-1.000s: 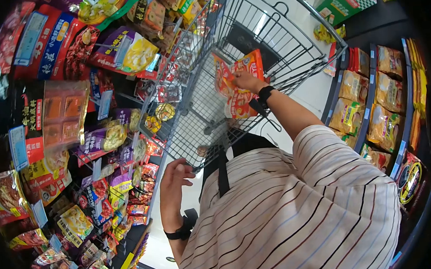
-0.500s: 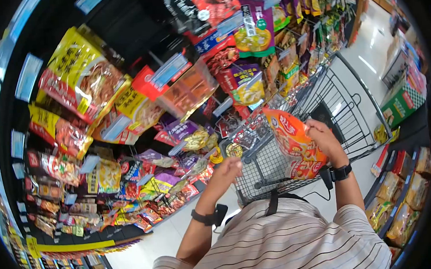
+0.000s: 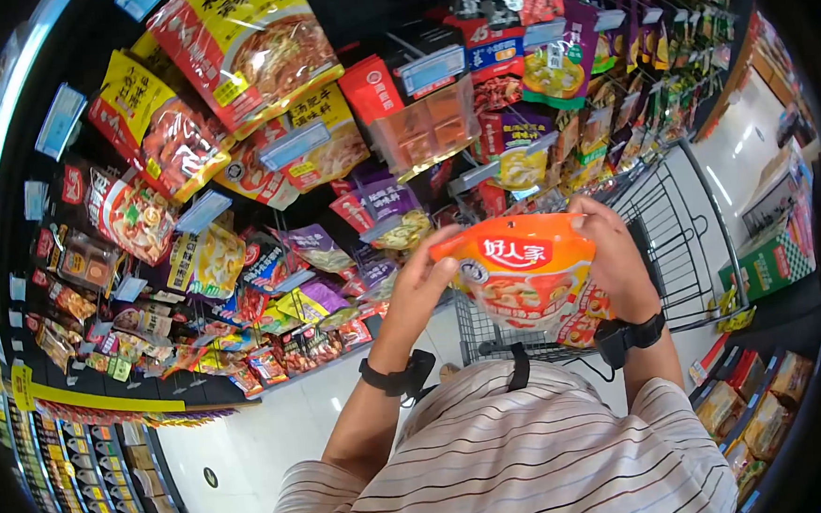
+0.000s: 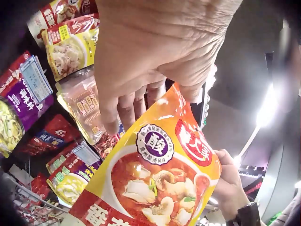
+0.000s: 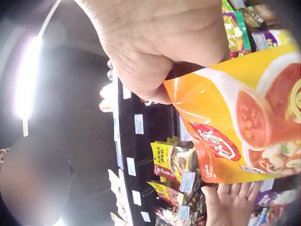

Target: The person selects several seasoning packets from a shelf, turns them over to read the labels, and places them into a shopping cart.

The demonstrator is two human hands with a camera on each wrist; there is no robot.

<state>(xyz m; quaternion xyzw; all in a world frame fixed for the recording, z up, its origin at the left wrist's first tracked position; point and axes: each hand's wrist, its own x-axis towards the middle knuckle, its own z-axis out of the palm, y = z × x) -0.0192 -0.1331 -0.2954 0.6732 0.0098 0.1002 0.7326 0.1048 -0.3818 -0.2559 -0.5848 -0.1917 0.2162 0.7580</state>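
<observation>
An orange and yellow soup seasoning packet (image 3: 522, 273) is held up in front of the body, above the near end of the wire shopping cart (image 3: 500, 336). My right hand (image 3: 623, 267) pinches its right upper corner. At the left upper corner is my left hand (image 3: 415, 292), its thumb in front and its fingers reaching behind the packet. In the left wrist view, the printed bowl of soup on the packet (image 4: 155, 186) faces up at me. The right wrist view shows the left hand (image 5: 230, 202) with extended fingers beside the packet's edge.
A shelf wall of hanging seasoning packets (image 3: 271, 53) with blue price tags (image 3: 296, 144) runs along the left and front. Bagged goods (image 3: 720, 407) line a low shelf on the right. A green box (image 3: 768, 263) stands beyond the cart.
My right hand has lifted the packet out of the cart area and brought it closer to the body. My left hand has come over to its left corner. The view has turned towards the left shelf.
</observation>
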